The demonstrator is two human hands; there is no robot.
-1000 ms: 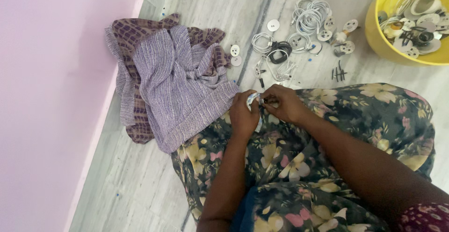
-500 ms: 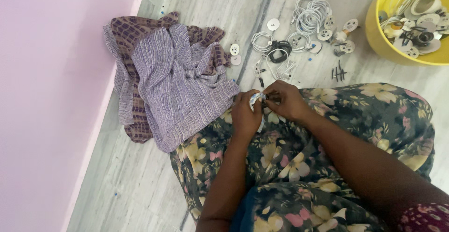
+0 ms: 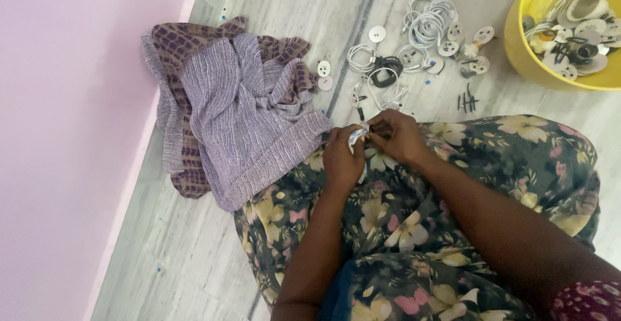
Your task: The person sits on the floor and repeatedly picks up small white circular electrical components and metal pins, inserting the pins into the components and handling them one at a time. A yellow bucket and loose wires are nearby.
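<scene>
Nearest the camera: both forearms run up from the bottom edge over a dark floral garment point(image 3: 414, 230) w/ yellow & pink flowers, draped over the lap and spread right across the floor; left hand point(image 3: 343, 158) & right hand point(image 3: 400, 140) meet at the garment's far edge, fingertips close together; between them a small white piece point(image 3: 357, 136) w/ a bluish tint, what it is can't be told; left grip curled shut round it, thumb & fingers pinching; right grip also closed at the same spot, fingertips pinched on the piece or on sth tiny beside it, can't tell which; the piece sits just above the lap, near the floor edge of the garment.

Left of the hands: a crumpled lilac striped cloth point(image 3: 252, 127) lying on a purple checked cloth point(image 3: 187, 43), both on the grey marble floor point(image 3: 194, 256), touching the garment's edge; pink wall point(image 3: 71, 133) along the left side.

Just beyond the hands: loose parts on the floor; coiled white cables point(image 3: 428, 20), a black cable coil point(image 3: 387, 70), round white discs point(image 3: 377, 33) w/ small holes, a few short black pins point(image 3: 469, 101).

Far right corner: a yellow tub point(image 3: 527, 52), partly cut by the frame, holding more discs & white cable, well apart from the hands.
</scene>
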